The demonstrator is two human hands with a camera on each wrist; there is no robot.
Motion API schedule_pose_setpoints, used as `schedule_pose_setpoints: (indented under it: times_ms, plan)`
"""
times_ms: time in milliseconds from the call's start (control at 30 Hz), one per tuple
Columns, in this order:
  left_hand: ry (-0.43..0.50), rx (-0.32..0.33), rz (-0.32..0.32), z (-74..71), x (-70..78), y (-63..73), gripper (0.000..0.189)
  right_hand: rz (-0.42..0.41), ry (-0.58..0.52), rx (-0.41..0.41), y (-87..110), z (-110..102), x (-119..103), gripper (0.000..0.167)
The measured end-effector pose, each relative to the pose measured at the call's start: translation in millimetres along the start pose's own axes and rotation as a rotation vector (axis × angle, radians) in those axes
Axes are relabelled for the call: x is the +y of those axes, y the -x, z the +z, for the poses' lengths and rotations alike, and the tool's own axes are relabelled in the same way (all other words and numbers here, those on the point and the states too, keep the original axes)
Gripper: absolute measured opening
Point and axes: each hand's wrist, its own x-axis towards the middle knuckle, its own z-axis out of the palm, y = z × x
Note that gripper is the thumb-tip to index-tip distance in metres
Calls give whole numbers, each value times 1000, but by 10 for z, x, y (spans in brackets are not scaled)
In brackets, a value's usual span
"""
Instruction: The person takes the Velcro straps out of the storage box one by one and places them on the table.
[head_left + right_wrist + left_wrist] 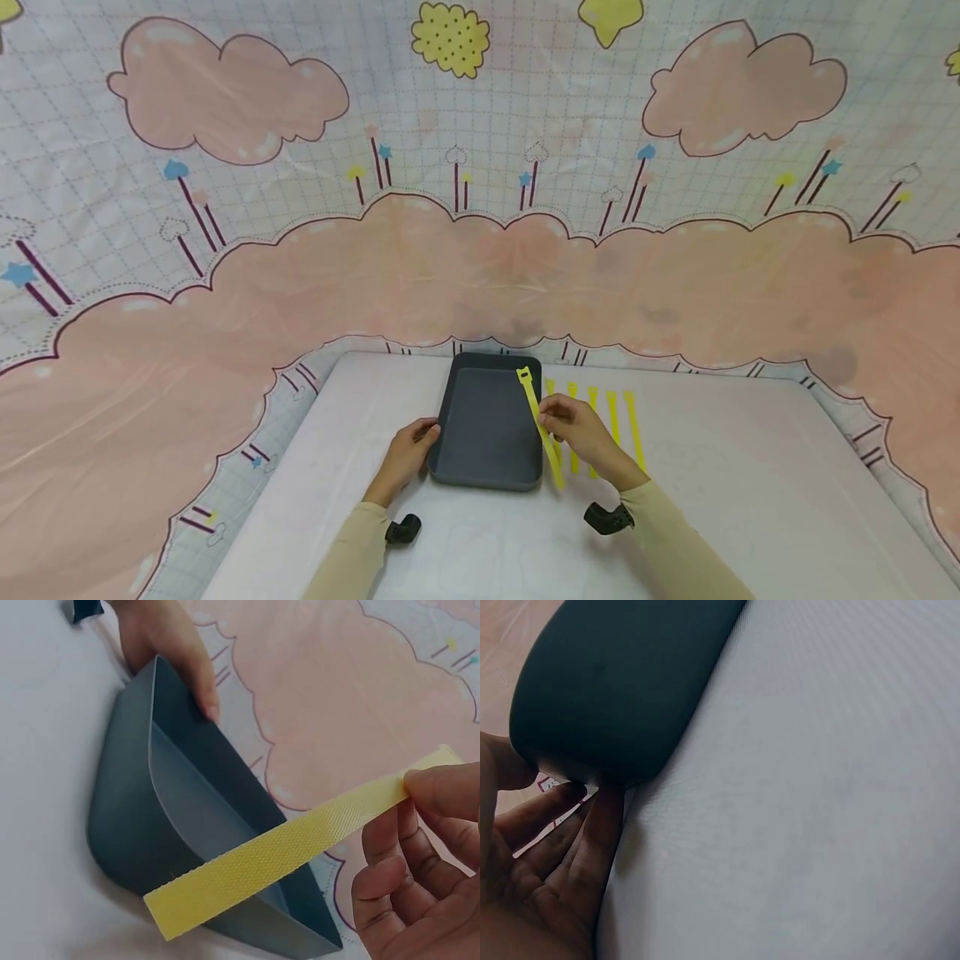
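My left hand (405,454) grips the left side of a dark grey rectangular tray (487,417), thumb at the rim and fingers against the outer wall. Up close in the left wrist view, the fingers (585,855) bend in at the tray's wall (615,682). Between thumb and fingertips, my right hand (588,429) pinches a yellow hook-and-loop cable tie (530,396) with a slotted head. The tie slants across the tray's right rim, its head over the tray and its tail past the near right corner. In the right wrist view the flat strap (285,844) crosses in front of the tray.
Several more yellow ties (635,425) lie side by side on the white table (735,500), right of the tray and partly behind the right hand. A patterned curtain (495,275) rises behind the table. Black wrist devices (609,518) sit by both sleeves.
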Motion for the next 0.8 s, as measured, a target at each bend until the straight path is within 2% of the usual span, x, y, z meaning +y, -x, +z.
schedule_pose_setpoints:
  times_ms: [467,800]
  plan:
    - [-10,-3,-5,1,-14,9,38,65,-36,66,76,-256,222,22]
    - [-12,-4,6,2,-16,-1,39,126,-70,142,137,-431,283,29]
